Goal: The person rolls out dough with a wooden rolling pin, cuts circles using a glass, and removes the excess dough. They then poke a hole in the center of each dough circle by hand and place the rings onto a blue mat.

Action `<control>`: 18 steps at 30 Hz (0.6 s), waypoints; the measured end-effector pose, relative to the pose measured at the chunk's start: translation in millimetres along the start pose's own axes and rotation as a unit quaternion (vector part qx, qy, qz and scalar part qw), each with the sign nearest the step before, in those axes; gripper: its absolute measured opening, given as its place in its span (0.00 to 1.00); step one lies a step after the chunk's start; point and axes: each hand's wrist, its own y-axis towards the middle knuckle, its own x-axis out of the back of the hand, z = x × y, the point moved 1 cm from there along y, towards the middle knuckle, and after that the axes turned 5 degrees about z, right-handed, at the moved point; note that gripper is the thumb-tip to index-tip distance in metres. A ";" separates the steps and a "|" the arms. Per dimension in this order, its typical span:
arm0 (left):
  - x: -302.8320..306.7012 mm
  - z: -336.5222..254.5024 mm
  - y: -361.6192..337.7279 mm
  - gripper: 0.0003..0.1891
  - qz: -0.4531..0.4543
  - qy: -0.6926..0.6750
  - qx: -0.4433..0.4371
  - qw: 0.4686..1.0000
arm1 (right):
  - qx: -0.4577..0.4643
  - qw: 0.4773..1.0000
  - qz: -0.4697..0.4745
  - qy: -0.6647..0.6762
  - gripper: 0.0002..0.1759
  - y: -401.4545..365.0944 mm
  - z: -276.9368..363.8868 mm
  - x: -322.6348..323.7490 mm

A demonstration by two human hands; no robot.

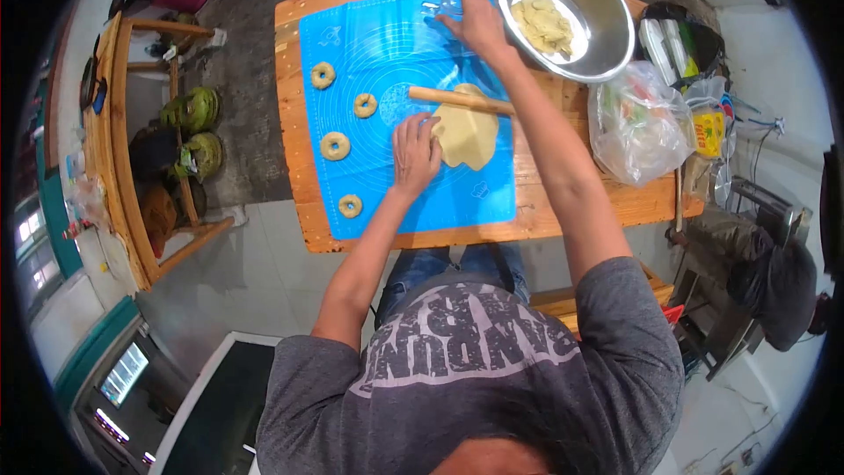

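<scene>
My left hand [416, 154] lies on the blue baking mat [387, 44] with its fingers stretched out, at the left edge of a flat rolled sheet of dough [468, 136]. Across the dough's upper part rests a wooden rolling pin [431, 95], its right end passing behind my right forearm. At the mat's far edge, my right hand [480, 25] has thumb and fingers around a small clear cup [448, 5]. Several dough rings, one of them a larger ring [335, 146], sit along the mat's left side.
A steel bowl [615, 31] holding a lump of dough [542, 25] stands right of my right hand. Beside it are a filled plastic bag [640, 127] and a yellow packet [709, 134]. A wooden shelf [132, 158] with green gas cylinders is at the left.
</scene>
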 end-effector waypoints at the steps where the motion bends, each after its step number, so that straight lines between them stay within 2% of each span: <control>1: 0.8 -1.9 -10.0 0.19 -0.003 -0.005 0.013 1.000 | 0.027 0.999 -0.023 0.009 0.34 0.8 -6.3 -4.5; 3: 3.7 -3.4 -25.4 0.19 -0.012 -0.015 0.036 0.999 | 0.105 0.989 -0.101 0.032 0.32 -5.6 -10.2 0.7; 7: 10.9 -1.8 -54.0 0.19 -0.027 -0.029 0.073 0.997 | 0.022 0.981 -0.063 0.184 0.29 -68.6 34.8 61.5; 9: 11.2 1.0 -61.7 0.19 -0.029 -0.042 0.085 0.995 | -0.032 0.971 -0.008 0.236 0.28 -115.8 52.1 78.9; 11: 6.4 4.0 -64.6 0.19 -0.036 -0.049 0.089 0.994 | 0.005 0.981 0.030 0.189 0.28 -151.4 58.7 81.6; 14: 0.5 3.3 -64.2 0.19 -0.046 -0.056 0.087 0.994 | -0.027 0.981 0.100 0.162 0.28 -184.9 54.3 65.6; 18: -4.7 7.2 -67.8 0.19 -0.046 -0.052 0.083 0.994 | 0.045 0.985 0.101 0.129 0.28 -191.6 52.3 52.3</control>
